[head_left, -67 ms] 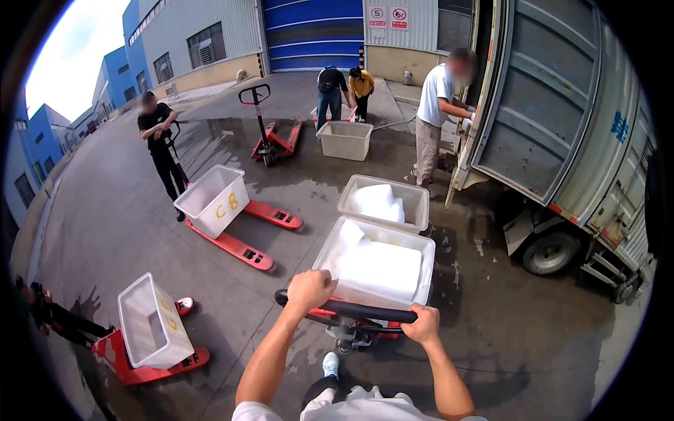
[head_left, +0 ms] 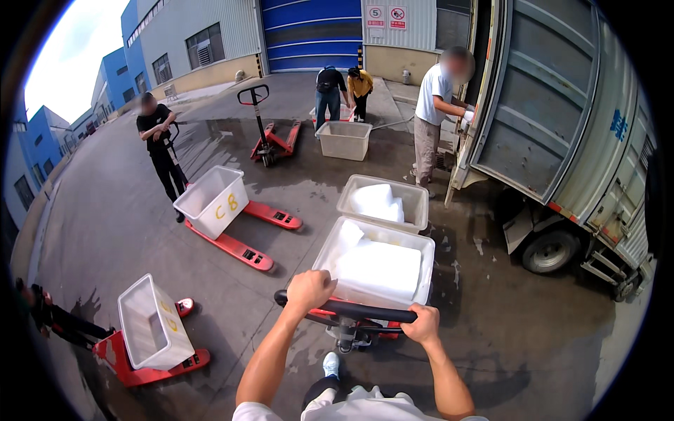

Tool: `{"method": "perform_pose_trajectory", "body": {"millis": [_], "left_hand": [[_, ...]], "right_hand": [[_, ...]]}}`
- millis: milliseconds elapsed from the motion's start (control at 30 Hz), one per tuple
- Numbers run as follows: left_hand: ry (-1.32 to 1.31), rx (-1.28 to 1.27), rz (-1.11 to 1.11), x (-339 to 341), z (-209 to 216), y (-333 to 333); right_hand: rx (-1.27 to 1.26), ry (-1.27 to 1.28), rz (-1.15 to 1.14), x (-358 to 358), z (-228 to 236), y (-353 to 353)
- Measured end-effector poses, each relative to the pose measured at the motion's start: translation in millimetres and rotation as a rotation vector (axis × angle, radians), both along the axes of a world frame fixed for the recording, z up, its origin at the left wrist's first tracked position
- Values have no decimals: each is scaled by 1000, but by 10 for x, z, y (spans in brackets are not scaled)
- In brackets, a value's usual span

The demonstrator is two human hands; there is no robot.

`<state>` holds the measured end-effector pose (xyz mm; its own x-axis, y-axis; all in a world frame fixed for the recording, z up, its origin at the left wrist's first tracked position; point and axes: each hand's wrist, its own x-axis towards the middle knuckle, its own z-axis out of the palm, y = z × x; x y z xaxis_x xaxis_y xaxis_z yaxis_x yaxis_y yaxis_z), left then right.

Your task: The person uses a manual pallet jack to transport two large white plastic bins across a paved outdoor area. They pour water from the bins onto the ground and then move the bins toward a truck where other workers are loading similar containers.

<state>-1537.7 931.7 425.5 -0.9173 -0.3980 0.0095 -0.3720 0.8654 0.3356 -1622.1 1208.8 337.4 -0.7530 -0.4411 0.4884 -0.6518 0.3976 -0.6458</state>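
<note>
My left hand (head_left: 311,290) is closed at the left part of a black pallet truck handle (head_left: 365,310), its fingertips partly hidden. My right hand (head_left: 423,324) is wrapped round the handle's right end. Just beyond the handle stands a whitish plastic tub (head_left: 427,270) on the red pallet truck, with a large white block (head_left: 382,269) and a smaller white piece inside. Behind it sits a second tub (head_left: 417,223) holding more white pieces (head_left: 375,202). Both forearms reach in from the lower edge, and one light shoe (head_left: 331,365) shows below the handle.
At right stands a box truck (head_left: 540,105), a person (head_left: 430,105) at its opening. To the left are a tub (head_left: 210,203) on red forks (head_left: 242,251) beside another person (head_left: 160,140), and a nearer tub (head_left: 151,330). Farther off are a pallet truck (head_left: 270,140), a tub (head_left: 345,144) and two people.
</note>
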Motion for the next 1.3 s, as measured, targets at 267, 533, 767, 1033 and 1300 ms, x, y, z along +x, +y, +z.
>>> {"method": "perform_pose_trajectory", "body": {"millis": [267, 533, 767, 1033, 1300], "left_hand": [[36, -25, -17, 16, -1, 7], [35, -10, -25, 14, -30, -38], [37, -34, -29, 12, -27, -57], [116, -47, -27, 60, 0, -31], [233, -74, -49, 112, -12, -36]], "right_hand": [[-2, -4, 9, 15, 11, 10], [-56, -14, -3, 17, -34, -31], [-55, -12, -18, 35, -2, -49], [-7, -28, -10, 39, 7, -39], [-9, -52, -8, 96, 86, -37]]}}
